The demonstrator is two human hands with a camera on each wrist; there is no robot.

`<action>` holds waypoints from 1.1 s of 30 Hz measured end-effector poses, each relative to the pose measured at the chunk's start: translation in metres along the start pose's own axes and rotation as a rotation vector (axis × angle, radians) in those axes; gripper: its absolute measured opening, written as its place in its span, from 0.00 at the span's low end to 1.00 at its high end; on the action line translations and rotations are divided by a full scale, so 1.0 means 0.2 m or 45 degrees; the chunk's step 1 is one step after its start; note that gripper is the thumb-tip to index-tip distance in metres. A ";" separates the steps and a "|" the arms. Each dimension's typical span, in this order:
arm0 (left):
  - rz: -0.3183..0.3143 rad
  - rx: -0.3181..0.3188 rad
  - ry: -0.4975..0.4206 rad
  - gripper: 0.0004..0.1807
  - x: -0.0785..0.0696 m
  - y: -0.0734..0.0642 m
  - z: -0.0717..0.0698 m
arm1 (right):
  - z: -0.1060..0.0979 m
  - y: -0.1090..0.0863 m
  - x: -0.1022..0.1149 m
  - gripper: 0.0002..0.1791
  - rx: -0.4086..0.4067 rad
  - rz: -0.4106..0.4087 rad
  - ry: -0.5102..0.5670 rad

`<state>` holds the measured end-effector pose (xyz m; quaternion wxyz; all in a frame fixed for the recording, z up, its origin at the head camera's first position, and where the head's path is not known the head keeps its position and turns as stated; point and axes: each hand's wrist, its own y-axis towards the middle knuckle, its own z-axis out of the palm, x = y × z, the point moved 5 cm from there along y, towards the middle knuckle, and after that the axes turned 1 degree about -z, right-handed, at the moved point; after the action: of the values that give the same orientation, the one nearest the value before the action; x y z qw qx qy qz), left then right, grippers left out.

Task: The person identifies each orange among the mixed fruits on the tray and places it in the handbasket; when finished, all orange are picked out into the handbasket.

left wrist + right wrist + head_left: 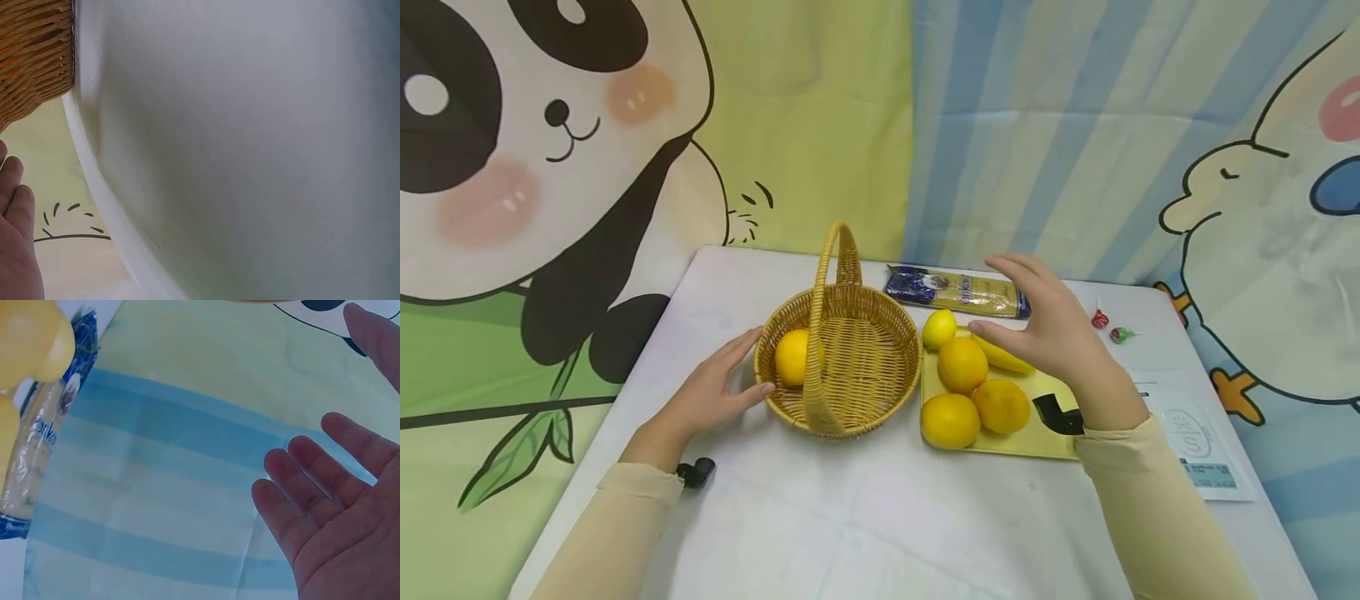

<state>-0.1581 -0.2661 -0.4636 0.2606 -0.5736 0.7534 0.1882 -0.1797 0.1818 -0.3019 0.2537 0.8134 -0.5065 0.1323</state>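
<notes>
A wicker basket (867,354) with a tall arched handle stands on the white table, and one orange (792,358) lies inside at its left. My left hand (718,393) is at the basket's left side, fingers extended along the wall and thumb by the rim. Over the yellow tray (1037,442) my right hand (1047,329) hovers with fingers and thumb spread apart, holding nothing. On that tray lie a lemon (939,330), several round orange-yellow fruits (963,365) and a long yellow fruit (1006,357), partly hidden, probably a banana.
Behind the tray lies a blue and gold pasta packet (958,292). Two wrapped lollipops (1100,319) sit at the right back. A white printed packet (1195,450) lies on the right, partly behind my right sleeve. A patterned cloth (820,125) hangs behind the table.
</notes>
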 end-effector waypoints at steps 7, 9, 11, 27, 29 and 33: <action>0.003 -0.017 0.001 0.53 -0.01 0.00 0.00 | 0.01 -0.08 -0.10 0.45 0.032 0.090 -0.030; -0.001 -0.016 0.003 0.52 -0.01 0.00 0.00 | 0.03 -0.10 -0.13 0.46 0.055 0.115 -0.041; -0.004 -0.011 0.004 0.52 -0.01 0.00 0.00 | 0.04 -0.13 -0.16 0.46 0.078 0.142 -0.054; 0.016 -0.022 0.002 0.53 0.00 0.00 0.00 | 0.18 -0.29 -0.34 0.48 0.191 0.267 -0.054; 0.010 -0.018 0.001 0.52 0.00 0.00 0.00 | 0.20 -0.31 -0.35 0.47 0.195 0.261 -0.037; 0.017 -0.014 -0.003 0.53 0.00 0.01 0.01 | 0.25 -0.35 -0.39 0.48 0.228 0.267 -0.020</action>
<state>-0.1598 -0.2649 -0.4644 0.2569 -0.5698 0.7559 0.1949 -0.1548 0.2381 -0.3994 0.1608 0.7763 -0.5769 0.1965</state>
